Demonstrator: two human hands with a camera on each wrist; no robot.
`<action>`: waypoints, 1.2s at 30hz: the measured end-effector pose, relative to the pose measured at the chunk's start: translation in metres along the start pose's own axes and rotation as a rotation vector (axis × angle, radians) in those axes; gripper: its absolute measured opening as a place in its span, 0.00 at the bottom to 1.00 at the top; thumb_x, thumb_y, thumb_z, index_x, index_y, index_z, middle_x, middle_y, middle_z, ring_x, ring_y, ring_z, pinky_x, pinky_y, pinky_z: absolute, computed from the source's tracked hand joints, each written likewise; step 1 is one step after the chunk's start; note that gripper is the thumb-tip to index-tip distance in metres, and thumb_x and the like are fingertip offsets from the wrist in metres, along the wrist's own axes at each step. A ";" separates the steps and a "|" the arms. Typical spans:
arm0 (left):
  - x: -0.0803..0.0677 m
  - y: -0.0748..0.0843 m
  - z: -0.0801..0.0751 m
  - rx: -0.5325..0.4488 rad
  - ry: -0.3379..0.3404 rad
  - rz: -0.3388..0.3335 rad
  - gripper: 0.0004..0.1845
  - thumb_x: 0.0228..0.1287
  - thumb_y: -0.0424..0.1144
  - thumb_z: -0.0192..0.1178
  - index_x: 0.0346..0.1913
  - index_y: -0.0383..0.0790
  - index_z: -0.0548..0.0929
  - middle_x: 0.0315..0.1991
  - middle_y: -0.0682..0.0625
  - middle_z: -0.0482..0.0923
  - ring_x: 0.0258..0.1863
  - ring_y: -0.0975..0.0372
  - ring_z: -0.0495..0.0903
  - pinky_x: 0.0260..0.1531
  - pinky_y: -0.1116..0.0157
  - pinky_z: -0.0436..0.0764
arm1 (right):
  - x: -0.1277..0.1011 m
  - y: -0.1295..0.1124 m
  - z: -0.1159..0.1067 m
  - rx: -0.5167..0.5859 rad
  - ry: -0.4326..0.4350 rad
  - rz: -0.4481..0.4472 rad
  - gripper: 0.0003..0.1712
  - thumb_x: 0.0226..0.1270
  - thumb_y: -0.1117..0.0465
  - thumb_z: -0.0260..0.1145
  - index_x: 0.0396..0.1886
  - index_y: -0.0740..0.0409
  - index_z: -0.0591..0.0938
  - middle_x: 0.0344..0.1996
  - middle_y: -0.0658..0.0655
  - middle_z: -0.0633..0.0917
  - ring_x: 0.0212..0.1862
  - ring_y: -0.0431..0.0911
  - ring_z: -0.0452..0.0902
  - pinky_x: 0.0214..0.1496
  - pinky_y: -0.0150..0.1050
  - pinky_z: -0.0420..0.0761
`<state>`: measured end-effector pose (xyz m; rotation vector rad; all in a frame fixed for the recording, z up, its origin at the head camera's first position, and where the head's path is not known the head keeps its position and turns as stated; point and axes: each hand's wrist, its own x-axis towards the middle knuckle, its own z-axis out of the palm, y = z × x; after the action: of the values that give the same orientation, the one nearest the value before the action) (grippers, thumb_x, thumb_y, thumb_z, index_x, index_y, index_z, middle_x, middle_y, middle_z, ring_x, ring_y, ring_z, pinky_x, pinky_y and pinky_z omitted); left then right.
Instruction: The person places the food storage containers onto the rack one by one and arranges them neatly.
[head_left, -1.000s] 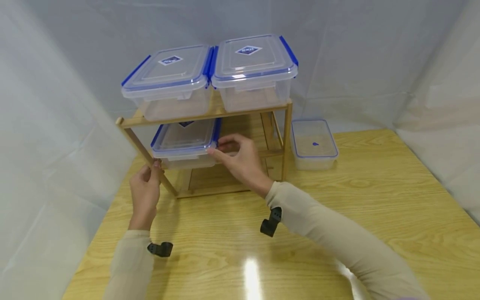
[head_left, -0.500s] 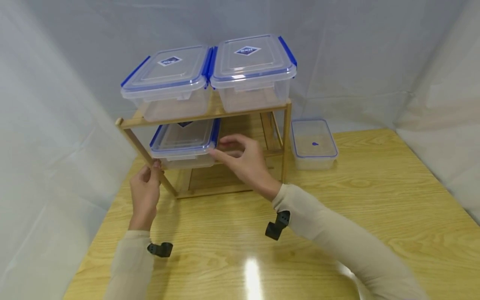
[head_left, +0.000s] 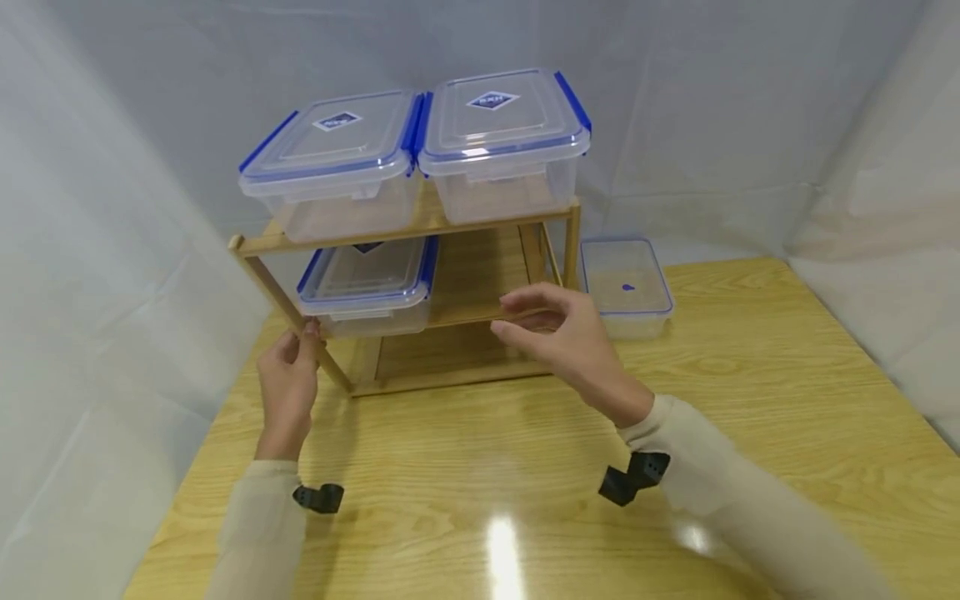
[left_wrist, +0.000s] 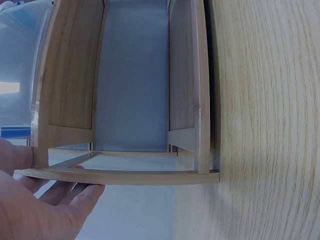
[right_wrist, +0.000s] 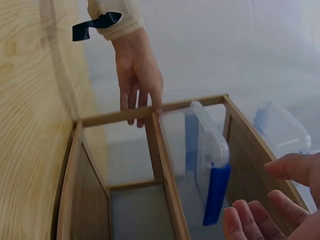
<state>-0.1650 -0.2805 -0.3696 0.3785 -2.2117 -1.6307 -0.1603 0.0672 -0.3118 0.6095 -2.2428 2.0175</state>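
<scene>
Wooden two-tier shelf rack (head_left: pixel 480 312) stands on the table (head_left: pixel 750 400), toward its far left part. Left hand (head_left: pixel 288 387) grips the rack's slanted front-left leg, fingers curled round the wood; the left wrist view shows fingers (left_wrist: pixel 70 197) under a wooden edge of the rack. Right hand (head_left: pixel 566 333) hovers in front of the rack's middle shelf at its right half, fingers loosely spread and bent, holding nothing, clear of the wood as far as the head view shows; in the right wrist view its fingertips (right_wrist: pixel 250 217) sit apart from the frame. On the middle shelf, left half: one clear lidded box with blue clips (head_left: pixel 367 283), well apart from the right hand. On the top shelf: two larger clear boxes side by side, left one (head_left: pixel 330 162) and right one (head_left: pixel 502 142), touching at their blue clips. On the table just right of the rack: a smaller clear box with a blue-rimmed lid (head_left: pixel 626 287). Both sleeves beige, a black strap at each wrist.
</scene>
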 end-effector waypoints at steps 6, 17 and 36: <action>0.000 -0.001 -0.001 0.012 0.008 -0.001 0.26 0.79 0.54 0.50 0.67 0.39 0.79 0.64 0.40 0.78 0.64 0.52 0.75 0.62 0.52 0.75 | -0.014 0.001 -0.035 -0.032 0.045 0.038 0.20 0.65 0.62 0.75 0.53 0.67 0.82 0.49 0.61 0.85 0.46 0.50 0.83 0.49 0.37 0.84; 0.000 -0.003 -0.001 0.050 0.026 -0.005 0.26 0.79 0.55 0.50 0.65 0.41 0.81 0.62 0.41 0.79 0.58 0.56 0.77 0.40 0.67 0.74 | -0.021 0.009 -0.092 -0.129 0.165 0.068 0.17 0.69 0.56 0.73 0.53 0.57 0.83 0.47 0.53 0.84 0.45 0.46 0.83 0.46 0.34 0.85; -0.001 0.000 0.000 0.028 0.005 -0.002 0.29 0.78 0.57 0.50 0.67 0.41 0.79 0.64 0.40 0.77 0.64 0.53 0.75 0.55 0.59 0.77 | 0.000 0.057 -0.168 -0.447 0.239 0.175 0.27 0.71 0.50 0.70 0.62 0.62 0.80 0.54 0.67 0.82 0.42 0.39 0.81 0.41 0.28 0.83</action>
<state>-0.1638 -0.2804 -0.3698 0.3917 -2.2333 -1.5999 -0.2145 0.2331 -0.3423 0.1279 -2.5378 1.4657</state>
